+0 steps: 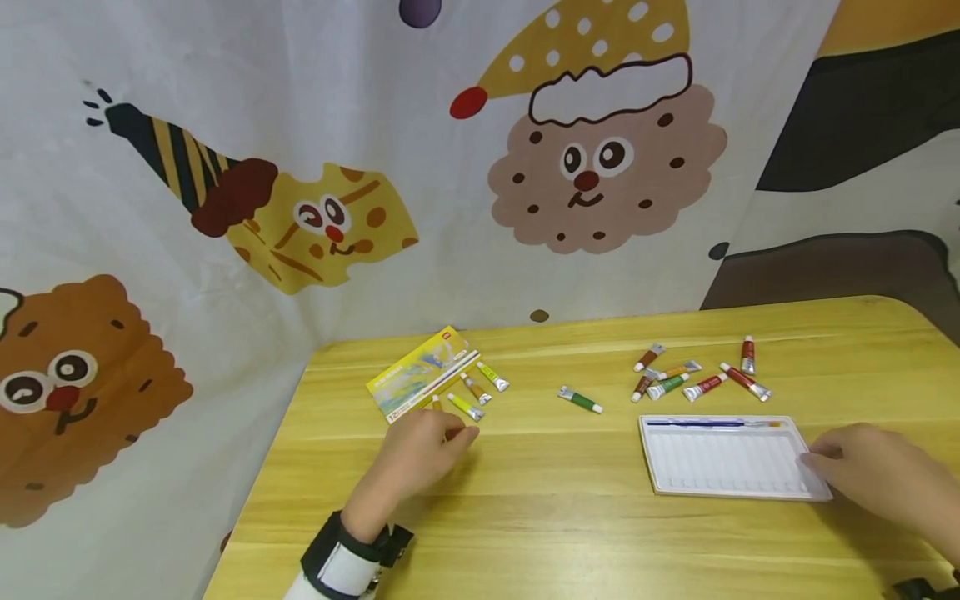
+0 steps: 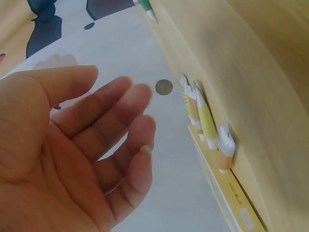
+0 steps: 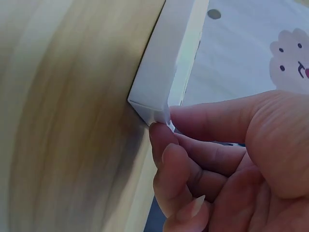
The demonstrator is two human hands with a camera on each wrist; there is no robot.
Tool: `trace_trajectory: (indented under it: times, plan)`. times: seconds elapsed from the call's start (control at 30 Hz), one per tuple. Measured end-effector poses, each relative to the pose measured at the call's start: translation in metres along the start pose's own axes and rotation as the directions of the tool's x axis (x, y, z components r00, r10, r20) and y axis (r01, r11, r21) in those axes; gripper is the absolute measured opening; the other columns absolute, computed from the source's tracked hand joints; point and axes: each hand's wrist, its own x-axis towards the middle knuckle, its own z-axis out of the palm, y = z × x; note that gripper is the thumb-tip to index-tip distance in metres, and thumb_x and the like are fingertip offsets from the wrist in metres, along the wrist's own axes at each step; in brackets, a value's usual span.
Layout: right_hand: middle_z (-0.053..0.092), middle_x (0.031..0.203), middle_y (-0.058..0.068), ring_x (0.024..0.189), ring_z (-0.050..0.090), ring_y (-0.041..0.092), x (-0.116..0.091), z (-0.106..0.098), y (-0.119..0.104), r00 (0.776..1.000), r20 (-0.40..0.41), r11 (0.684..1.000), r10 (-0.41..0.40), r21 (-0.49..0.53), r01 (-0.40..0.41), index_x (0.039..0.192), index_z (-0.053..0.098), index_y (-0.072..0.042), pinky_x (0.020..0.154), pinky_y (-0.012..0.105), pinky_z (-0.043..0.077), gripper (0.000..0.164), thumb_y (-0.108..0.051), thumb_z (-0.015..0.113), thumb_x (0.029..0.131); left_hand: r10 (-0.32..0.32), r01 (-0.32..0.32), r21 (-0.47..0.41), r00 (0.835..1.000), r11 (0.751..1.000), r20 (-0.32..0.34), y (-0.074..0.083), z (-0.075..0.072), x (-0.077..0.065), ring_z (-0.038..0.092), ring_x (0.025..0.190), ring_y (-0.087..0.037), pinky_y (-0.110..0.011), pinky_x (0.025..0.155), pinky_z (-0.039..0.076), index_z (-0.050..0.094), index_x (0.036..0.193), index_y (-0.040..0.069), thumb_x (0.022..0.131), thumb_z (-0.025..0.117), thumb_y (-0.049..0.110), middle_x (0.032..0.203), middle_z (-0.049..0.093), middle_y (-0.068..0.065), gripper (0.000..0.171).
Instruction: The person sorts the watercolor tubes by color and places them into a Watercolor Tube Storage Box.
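My right hand pinches the right edge of a white plastic tray between thumb and fingertips; the right wrist view shows the grip on the tray's corner. A blue-handled paintbrush lies along the tray's far side, above its narrow slots. My left hand hovers at the left, loosely curved with nothing in it, as the left wrist view shows. Near it are several paint tubes, among them a yellow one and an ochre one, beside a yellow paint box.
A green paint tube lies alone mid-table. Several red, brown, green and ochre tubes, including a dark red one, are scattered behind the tray. A printed cartoon cloth hangs behind the wooden table.
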Motion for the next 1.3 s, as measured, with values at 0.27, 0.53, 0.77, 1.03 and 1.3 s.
trace_trajectory:
  times: [0.27,0.53,0.77,1.03,1.3]
  plan:
    - [0.074,0.098,0.024,0.079,0.062,0.026,0.01,0.002,-0.021,0.999,0.029,0.999,-0.03,0.024,0.029,0.104,0.076,0.008,0.072,0.056,0.053,0.033,-0.023,0.076,0.093,0.025,-0.024,-0.005,0.999,1.0,0.025,0.01,0.005,0.004,0.036,0.047,-0.003,-0.025,0.048,0.031,0.058,0.061,0.024,0.102,0.069,0.031,0.052,0.038,0.016,0.042]
    - [0.073,0.092,0.014,0.073,0.054,0.021,0.015,0.003,-0.048,0.994,-0.006,0.993,-0.106,0.057,0.106,0.103,0.077,0.004,0.064,0.039,0.047,0.027,-0.021,0.075,0.094,0.033,-0.032,-0.02,0.998,0.999,0.062,0.021,0.013,0.008,0.039,0.049,-0.004,-0.026,0.049,0.032,0.066,0.065,0.02,0.102,0.069,0.03,0.054,0.042,0.013,0.038]
    - [0.072,0.086,0.006,0.069,0.051,0.018,0.014,0.009,-0.07,0.989,-0.02,0.983,-0.149,0.102,0.15,0.101,0.079,0.001,0.062,0.035,0.041,0.022,-0.019,0.075,0.094,0.06,-0.058,-0.027,0.993,0.998,0.103,0.036,0.023,0.012,0.045,0.051,-0.004,-0.027,0.053,0.036,0.075,0.077,0.02,0.102,0.069,0.032,0.056,0.05,0.014,0.028]
    - [0.055,0.068,-0.004,0.061,0.046,0.015,0.015,0.014,-0.095,0.986,-0.019,0.973,-0.168,0.157,0.169,0.094,0.08,-0.005,0.056,0.029,0.032,0.015,-0.017,0.072,0.097,0.061,-0.057,-0.028,0.987,0.998,0.146,0.051,0.033,0.019,0.047,0.054,-0.004,-0.025,0.053,0.038,0.079,0.083,0.019,0.101,0.069,0.035,0.058,0.051,0.013,0.026]
    - [0.05,0.064,-0.005,0.06,0.045,0.015,0.018,0.016,-0.118,0.979,-0.033,0.965,-0.2,0.169,0.203,0.09,0.08,-0.008,0.056,0.029,0.032,0.014,-0.018,0.073,0.097,0.033,-0.034,0.002,0.983,0.999,0.182,0.058,0.036,0.025,0.045,0.052,-0.006,-0.026,0.051,0.036,0.074,0.072,0.021,0.1,0.07,0.032,0.055,0.046,0.011,0.031]
